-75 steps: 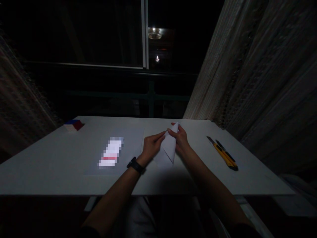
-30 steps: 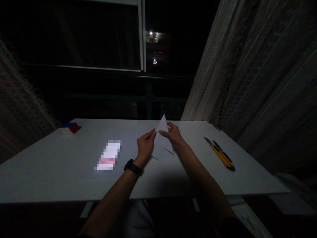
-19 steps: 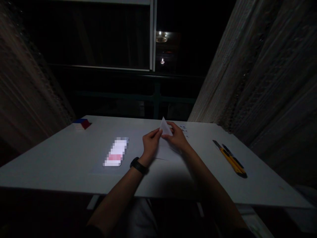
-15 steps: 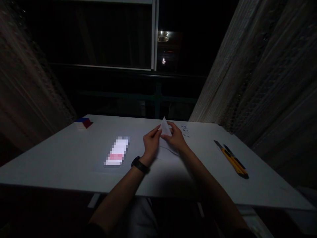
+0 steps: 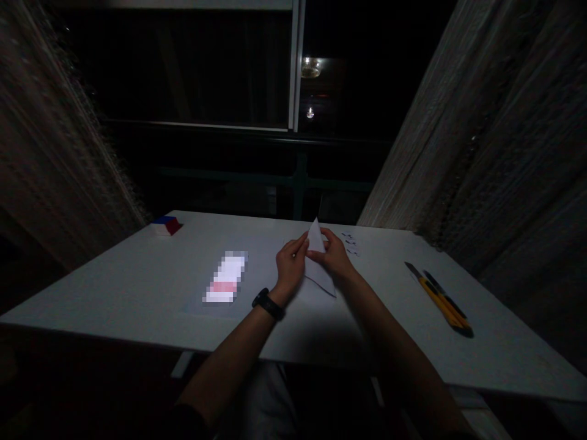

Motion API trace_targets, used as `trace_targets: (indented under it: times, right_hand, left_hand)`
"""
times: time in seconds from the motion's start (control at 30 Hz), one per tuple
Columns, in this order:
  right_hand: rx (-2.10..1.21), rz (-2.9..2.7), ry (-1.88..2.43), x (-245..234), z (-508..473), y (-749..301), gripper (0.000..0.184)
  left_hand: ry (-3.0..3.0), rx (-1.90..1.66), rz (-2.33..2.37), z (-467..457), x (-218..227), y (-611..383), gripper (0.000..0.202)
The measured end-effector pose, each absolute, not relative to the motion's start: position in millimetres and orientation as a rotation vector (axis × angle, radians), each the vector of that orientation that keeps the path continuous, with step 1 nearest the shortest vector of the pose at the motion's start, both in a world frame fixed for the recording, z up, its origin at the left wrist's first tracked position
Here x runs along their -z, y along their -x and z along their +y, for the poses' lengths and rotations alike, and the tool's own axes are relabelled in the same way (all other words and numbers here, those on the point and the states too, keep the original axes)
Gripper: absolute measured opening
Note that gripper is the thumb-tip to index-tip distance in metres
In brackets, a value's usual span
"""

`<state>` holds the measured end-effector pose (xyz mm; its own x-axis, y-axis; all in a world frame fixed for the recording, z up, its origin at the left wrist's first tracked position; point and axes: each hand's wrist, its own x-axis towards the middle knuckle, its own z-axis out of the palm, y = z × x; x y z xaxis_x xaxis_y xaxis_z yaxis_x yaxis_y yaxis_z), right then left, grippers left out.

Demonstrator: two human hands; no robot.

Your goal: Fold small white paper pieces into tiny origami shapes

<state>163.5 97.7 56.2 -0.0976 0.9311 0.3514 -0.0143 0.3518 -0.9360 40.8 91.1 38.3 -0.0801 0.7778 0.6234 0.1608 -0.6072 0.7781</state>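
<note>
Between my two hands, a sheet of white paper [image 5: 316, 237] is held up, its top folded to a pointed tip. My left hand [image 5: 292, 263] pinches its left side, thumb and fingers pressed together; a black watch is on that wrist. Around the right side of the paper, my right hand [image 5: 335, 253] is closed, with the thumb on the near face. The lower part of the sheet [image 5: 320, 282] hangs toward the table and has a dark curved line along its bottom edge. Some fingers are hidden behind the paper.
A lit phone [image 5: 226, 276], its screen blurred, lies left of my hands. A blue, red and white cube [image 5: 166, 225] sits at the far left of the white table [image 5: 137, 287]. At right lie a yellow utility knife [image 5: 444, 302] and a dark pen [image 5: 446, 294]. Small dark marks [image 5: 351, 244] show behind my right hand.
The whole view has shifted, so everything appears slightly further right. The paper's folded tip looks narrower and turned a little. Both hands keep their hold on it.
</note>
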Motion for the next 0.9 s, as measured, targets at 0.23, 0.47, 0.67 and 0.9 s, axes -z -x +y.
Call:
trace_targets:
  times: [0.23, 0.47, 0.67, 0.9]
  right_hand:
    - [-1.107, -1.42, 0.908, -59, 93, -167, 0.064]
    - [-1.121, -1.27, 0.806, -65, 95, -168, 0.052]
    - [-1.07, -1.18, 0.824, -71, 95, -172, 0.056]
    - [-1.039, -1.135, 0.851, -77, 92, -170, 0.056]
  left_hand:
    - [-1.712, -1.753, 0.988, 92, -36, -43, 0.029]
    - [-1.777, -1.754, 0.999, 91, -34, -44, 0.028]
    - [-1.847, -1.695, 0.96, 86, -35, -48, 0.029]
    - [-1.839, -1.746, 0.971, 84, -36, -48, 0.028]
